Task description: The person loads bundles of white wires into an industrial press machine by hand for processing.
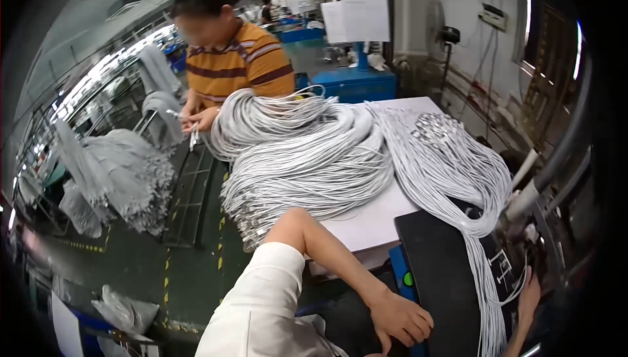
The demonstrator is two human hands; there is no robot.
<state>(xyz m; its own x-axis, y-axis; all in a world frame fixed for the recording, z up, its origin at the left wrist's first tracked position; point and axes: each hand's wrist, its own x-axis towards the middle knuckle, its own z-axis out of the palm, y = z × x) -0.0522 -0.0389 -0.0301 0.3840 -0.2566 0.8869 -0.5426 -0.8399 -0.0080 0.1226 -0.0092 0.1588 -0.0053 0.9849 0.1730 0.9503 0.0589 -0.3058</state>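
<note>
My left hand (400, 318) rests at the left edge of a black flat board (441, 278), its fingers loosely bent and apart, with nothing seen in them. At the far right my right hand (530, 297) is closed around a thin white cable (513, 297), which curves away from a hanging bundle. That bundle of white cables (481, 278) drapes from the table over the board. Right of it, a small white frame-like fixture (502, 268) shows on a dark surface. Part of my right hand's grip is hidden by its angle.
Large coiled heaps of white cables (314, 160) cover much of the white table (373, 234). A co-worker in a striped orange top (242, 62) handles cable ends across the table. More cables hang from a rack (118, 167) at left. A green button (408, 279) sits beside the board.
</note>
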